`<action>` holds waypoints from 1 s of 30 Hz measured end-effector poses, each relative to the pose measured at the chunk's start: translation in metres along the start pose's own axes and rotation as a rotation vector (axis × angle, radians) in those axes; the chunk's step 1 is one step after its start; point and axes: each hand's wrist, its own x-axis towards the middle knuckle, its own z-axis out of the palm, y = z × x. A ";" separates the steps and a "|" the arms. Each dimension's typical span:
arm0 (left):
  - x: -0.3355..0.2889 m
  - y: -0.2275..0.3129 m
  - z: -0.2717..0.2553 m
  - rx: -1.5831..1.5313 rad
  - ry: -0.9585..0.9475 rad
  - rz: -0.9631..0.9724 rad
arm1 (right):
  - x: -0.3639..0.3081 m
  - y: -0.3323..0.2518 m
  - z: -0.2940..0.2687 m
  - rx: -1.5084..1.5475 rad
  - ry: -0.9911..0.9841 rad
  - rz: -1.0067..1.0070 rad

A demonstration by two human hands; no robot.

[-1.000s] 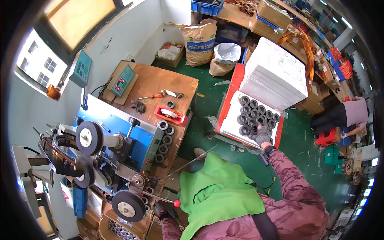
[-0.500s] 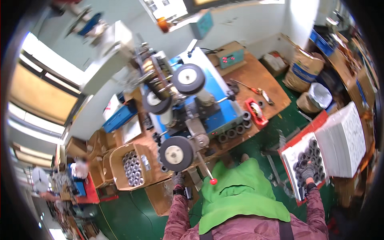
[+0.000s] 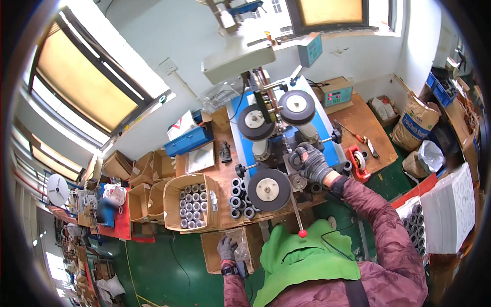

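Observation:
My right hand [image 3: 314, 165], in a striped grey glove, reaches over the blue machine [image 3: 327, 138]. Its fingers are closed on a dark ring [image 3: 294, 160], held at the machine's middle among the black-rimmed wheels. The front wheel [image 3: 268, 189] is just left of that hand; two more wheels stand behind it. Below the bench's front edge, my gloved left hand [image 3: 226, 248] is above an open cardboard box [image 3: 212, 256] with clear plastic in it. The left fingers are loosely bent and apart, with nothing visible in them. A red-knobbed lever [image 3: 302, 233] points toward me from the machine.
Several rings [image 3: 240, 197] are stacked left of the front wheel. A carton [image 3: 169, 204] holds rows of rings. More dark rings [image 3: 415, 227] lie on a white sheet at the right. A red tape dispenser [image 3: 359, 169] and a screwdriver [image 3: 353, 134] are on the bench [image 3: 378, 148].
My right hand has come from the rings at the right to the machine, now holding one ring. My left hand has moved down, away from the front wheel. The view has shifted.

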 end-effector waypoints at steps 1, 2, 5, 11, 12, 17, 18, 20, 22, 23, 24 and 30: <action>-0.003 -0.004 -0.016 -0.028 0.019 0.009 | 0.007 0.008 0.018 -0.038 0.021 -0.017; -0.006 -0.006 -0.033 -0.058 0.044 0.018 | 0.013 0.011 0.028 -0.032 0.024 -0.034; -0.015 -0.006 -0.071 -0.091 0.084 0.026 | 0.028 0.013 0.031 -0.121 0.049 -0.076; -0.027 0.098 -0.015 -0.031 -0.047 0.247 | 0.072 0.004 0.012 -0.173 0.233 -0.100; -0.036 0.126 0.014 0.001 -0.094 0.274 | 0.078 0.008 0.009 -0.241 0.289 -0.123; -0.052 0.197 0.118 0.020 -0.358 0.407 | 0.094 0.011 0.014 -0.177 0.292 -0.125; -0.058 0.209 0.139 0.028 -0.413 0.415 | 0.097 0.017 0.016 -0.172 0.289 -0.132; -0.069 0.231 0.184 0.035 -0.470 0.412 | 0.100 0.029 0.014 -0.221 0.245 -0.201; -0.075 0.246 0.227 0.087 -0.674 0.393 | 0.100 0.034 0.016 -0.273 0.242 -0.209; -0.072 0.249 0.245 0.081 -0.667 0.393 | 0.100 0.033 0.019 -0.210 0.248 -0.194; -0.070 0.250 0.261 0.056 -0.720 0.319 | 0.100 0.033 0.020 -0.147 0.253 -0.178; -0.016 0.226 0.348 -0.131 -0.946 -0.239 | 0.112 0.031 -0.005 -0.369 0.103 -0.223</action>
